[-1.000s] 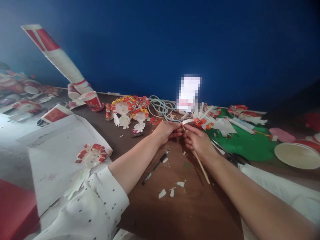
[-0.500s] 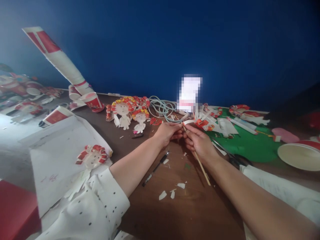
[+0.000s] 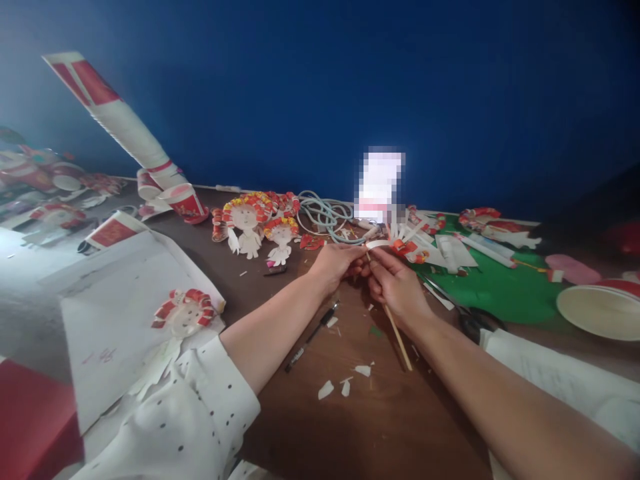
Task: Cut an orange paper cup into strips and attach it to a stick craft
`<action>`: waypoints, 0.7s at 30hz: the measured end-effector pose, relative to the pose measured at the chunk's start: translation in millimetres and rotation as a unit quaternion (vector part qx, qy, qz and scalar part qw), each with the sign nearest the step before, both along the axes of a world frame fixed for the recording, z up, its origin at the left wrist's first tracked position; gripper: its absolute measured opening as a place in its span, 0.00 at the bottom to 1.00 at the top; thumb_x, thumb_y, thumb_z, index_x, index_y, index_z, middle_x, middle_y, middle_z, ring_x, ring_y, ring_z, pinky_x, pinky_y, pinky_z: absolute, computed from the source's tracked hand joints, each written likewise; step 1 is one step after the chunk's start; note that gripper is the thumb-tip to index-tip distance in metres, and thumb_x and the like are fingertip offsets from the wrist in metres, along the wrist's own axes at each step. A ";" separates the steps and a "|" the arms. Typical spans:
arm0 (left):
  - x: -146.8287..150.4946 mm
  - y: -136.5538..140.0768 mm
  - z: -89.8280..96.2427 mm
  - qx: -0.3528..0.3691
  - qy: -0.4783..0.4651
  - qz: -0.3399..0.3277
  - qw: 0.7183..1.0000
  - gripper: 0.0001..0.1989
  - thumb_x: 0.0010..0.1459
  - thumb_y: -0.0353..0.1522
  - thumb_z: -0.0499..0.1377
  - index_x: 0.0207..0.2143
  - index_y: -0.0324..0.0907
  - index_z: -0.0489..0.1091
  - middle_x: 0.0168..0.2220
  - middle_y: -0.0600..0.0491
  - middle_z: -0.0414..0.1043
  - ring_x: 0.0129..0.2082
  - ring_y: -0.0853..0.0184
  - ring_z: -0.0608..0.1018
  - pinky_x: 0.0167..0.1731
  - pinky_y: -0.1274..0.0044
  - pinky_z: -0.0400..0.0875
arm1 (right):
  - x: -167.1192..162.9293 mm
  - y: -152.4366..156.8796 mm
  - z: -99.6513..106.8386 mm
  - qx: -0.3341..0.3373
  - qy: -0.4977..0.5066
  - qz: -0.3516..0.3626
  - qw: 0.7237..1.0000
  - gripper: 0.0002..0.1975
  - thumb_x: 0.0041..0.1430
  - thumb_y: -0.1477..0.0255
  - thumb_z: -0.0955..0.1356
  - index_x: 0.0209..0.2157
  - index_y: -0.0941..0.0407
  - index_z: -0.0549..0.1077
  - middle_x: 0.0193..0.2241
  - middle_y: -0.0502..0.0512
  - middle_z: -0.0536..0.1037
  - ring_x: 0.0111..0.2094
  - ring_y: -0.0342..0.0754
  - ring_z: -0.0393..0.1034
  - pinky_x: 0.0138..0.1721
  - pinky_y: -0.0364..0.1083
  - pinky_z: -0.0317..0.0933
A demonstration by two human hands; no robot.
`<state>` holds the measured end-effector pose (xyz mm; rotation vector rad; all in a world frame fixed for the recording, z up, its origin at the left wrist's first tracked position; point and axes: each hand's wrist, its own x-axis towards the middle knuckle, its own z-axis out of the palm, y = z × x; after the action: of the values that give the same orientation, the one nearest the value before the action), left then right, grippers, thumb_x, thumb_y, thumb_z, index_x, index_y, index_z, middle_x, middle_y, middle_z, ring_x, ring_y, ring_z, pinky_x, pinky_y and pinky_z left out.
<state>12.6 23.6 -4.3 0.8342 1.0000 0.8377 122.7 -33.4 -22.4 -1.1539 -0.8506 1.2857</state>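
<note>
My left hand (image 3: 343, 265) is closed, its fingertips pinching the edge of a cut paper cup piece (image 3: 380, 245). This piece has a white band, and pale strips and red-orange curls fan out to its right. My right hand (image 3: 397, 283) meets the left one, closed around a thin wooden stick (image 3: 399, 340). The stick's upper end touches the paper between the fingertips, and its lower end slants down toward me. How the paper sits against the stick is partly hidden by the fingers. Below the hands lies a black pen (image 3: 311, 339) among paper scraps (image 3: 326, 390).
Paper dolls (image 3: 249, 227) with red and yellow curls stand at the back, beside coiled cable (image 3: 325, 213) and a blurred-out bright screen (image 3: 381, 183). Black-handled scissors (image 3: 480, 323) lie right, near a green sheet (image 3: 505, 293) and a bowl (image 3: 595, 312). Left are papers (image 3: 110, 347) and a cup (image 3: 186, 202).
The stick's lower end has swung slightly left, and my right hand has shifted a little with it. My left hand stays almost in place.
</note>
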 end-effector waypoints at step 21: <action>0.3 4.4 -6.6 0.009 0.057 0.002 0.998 0.12 0.50 0.25 0.57 0.16 0.38 0.63 0.13 0.58 0.61 0.11 0.77 0.63 0.15 0.82 0.56 | -5.7 -6.5 2.4 0.021 -0.141 0.025 0.989 0.18 0.55 0.68 0.65 0.46 0.57 0.73 0.17 0.44 0.67 0.12 0.37 0.52 0.13 0.40 0.48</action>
<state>12.9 28.0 -10.9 0.9034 1.0963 0.8102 117.0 -39.8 -20.0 -1.3075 -1.1155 1.1546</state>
